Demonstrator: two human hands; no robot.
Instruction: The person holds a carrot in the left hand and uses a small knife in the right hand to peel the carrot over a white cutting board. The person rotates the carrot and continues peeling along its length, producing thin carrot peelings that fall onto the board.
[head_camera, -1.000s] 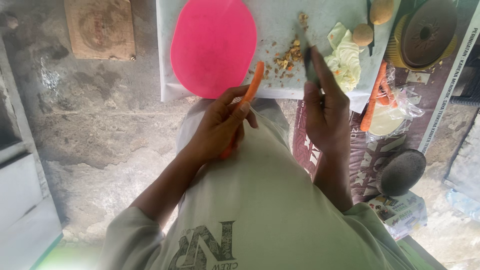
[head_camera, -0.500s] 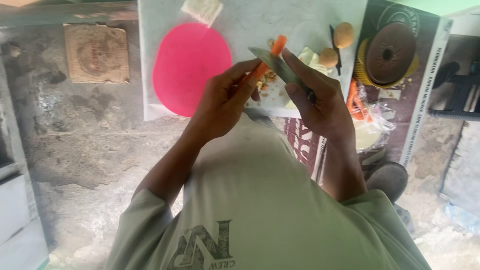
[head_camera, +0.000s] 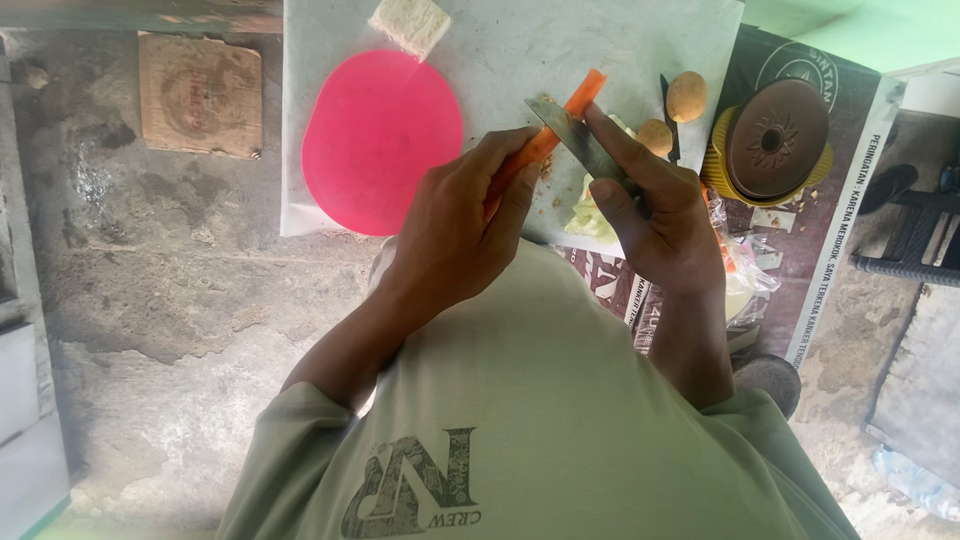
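Carrot (head_camera: 570, 115): thin orange stick, tip end bare and smooth, sticking up and away past the fingers; lower part hidden inside the grip. It's held in the air over the white sheet (head_camera: 520, 40), just right of the pink round mat (head_camera: 380, 140). Left hand (head_camera: 465, 225) wrapped around the carrot's lower half, fingers curled tight, thumb along the side, wrist bent up from a bare forearm. Right hand (head_camera: 665, 215) gripping a knife (head_camera: 580, 140) by the handle, index finger stretched along the blade's back; the grey blade lies flat against the carrot at a shallow angle, touching it mid-length. Orange flecks on the sheet under the hands, pale green cabbage scraps (head_camera: 590, 215) just below the blade. Two small potatoes (head_camera: 686, 97) near the sheet's right edge. A brown round lid on a yellow bowl (head_camera: 775, 140) to the right. A pale tofu-like block (head_camera: 410, 25) at the sheet's top edge. A cardboard piece (head_camera: 200, 95) on the concrete floor to the left.
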